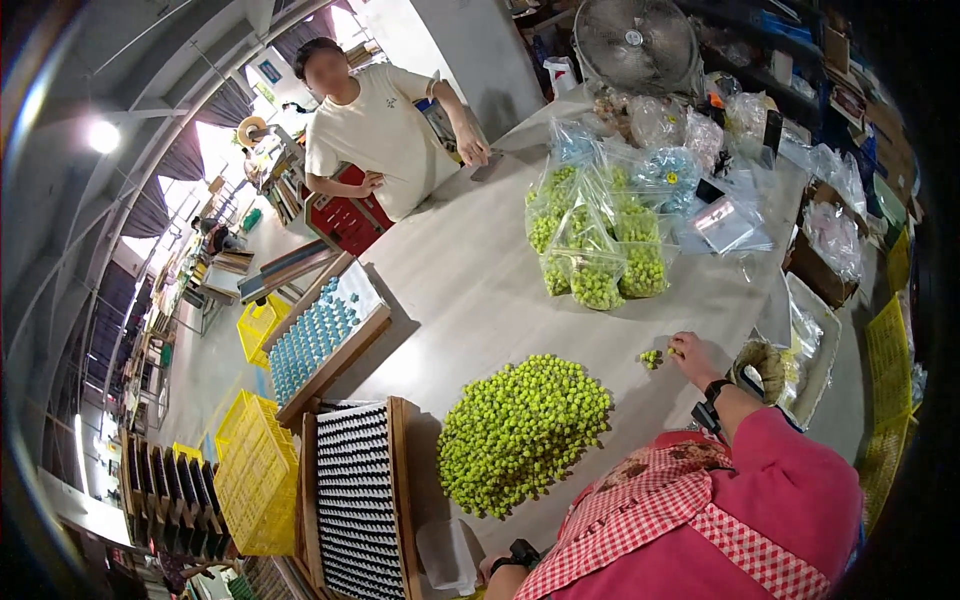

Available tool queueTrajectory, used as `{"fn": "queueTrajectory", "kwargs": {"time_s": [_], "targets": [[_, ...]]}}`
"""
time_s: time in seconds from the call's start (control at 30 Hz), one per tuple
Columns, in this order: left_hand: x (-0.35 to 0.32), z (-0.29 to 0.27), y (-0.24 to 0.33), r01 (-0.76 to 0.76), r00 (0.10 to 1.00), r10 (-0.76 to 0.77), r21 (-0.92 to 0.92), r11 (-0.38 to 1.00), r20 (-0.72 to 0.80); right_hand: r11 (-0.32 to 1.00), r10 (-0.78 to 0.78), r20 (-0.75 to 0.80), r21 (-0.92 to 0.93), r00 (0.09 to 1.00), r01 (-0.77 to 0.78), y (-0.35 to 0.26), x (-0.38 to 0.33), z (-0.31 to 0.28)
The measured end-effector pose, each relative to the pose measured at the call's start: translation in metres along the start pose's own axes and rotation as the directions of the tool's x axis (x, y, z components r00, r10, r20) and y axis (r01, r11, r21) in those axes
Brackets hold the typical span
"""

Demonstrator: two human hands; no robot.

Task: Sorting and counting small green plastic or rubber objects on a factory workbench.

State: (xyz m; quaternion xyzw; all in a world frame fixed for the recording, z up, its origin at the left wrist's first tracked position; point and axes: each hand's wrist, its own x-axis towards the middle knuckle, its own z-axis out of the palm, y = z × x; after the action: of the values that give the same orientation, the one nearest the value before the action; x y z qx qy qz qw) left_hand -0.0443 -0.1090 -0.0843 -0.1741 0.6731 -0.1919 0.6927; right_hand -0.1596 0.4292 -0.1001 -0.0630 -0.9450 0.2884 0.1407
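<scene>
A big heap of small round yellow-green pieces (525, 430) lies on the table in front of me. To its right, my right hand (690, 357) rests low over the tabletop, fingers drawn together around a small green piece at the tips. Right beside those fingertips sits a little cluster of the same green pieces (650, 359). My left hand (487, 567) shows only in part at the lower edge, next to a white plastic tray (447, 556). Its fingers are mostly hidden, so whether it grips the tray cannot be made out.
Clear bags of green pieces (597, 245) stand farther back. On the left are a wooden frame with black-and-white rows (355, 490), a tray of blue pieces (315, 345) and yellow crates (258, 480). Across the table (450, 290) stands a person (375, 140); a fan (637, 45) is behind.
</scene>
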Motion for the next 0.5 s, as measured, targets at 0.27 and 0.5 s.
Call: {"fn": "queueTrajectory", "kwargs": {"time_s": [0.27, 0.5], "targets": [[0.012, 0.008, -0.002, 0.011, 1.0, -0.011, -0.014, 1.0, -0.007, 0.999, 0.05, -0.019, 0.02, 0.999, -0.05, 0.002, 0.009, 0.003], [0.019, 0.007, 0.003, 0.014, 1.0, -0.014, -0.007, 1.0, -0.01, 0.999, 0.051, -0.041, 0.0, 0.998, -0.051, 0.01, 0.01, 0.004]]}}
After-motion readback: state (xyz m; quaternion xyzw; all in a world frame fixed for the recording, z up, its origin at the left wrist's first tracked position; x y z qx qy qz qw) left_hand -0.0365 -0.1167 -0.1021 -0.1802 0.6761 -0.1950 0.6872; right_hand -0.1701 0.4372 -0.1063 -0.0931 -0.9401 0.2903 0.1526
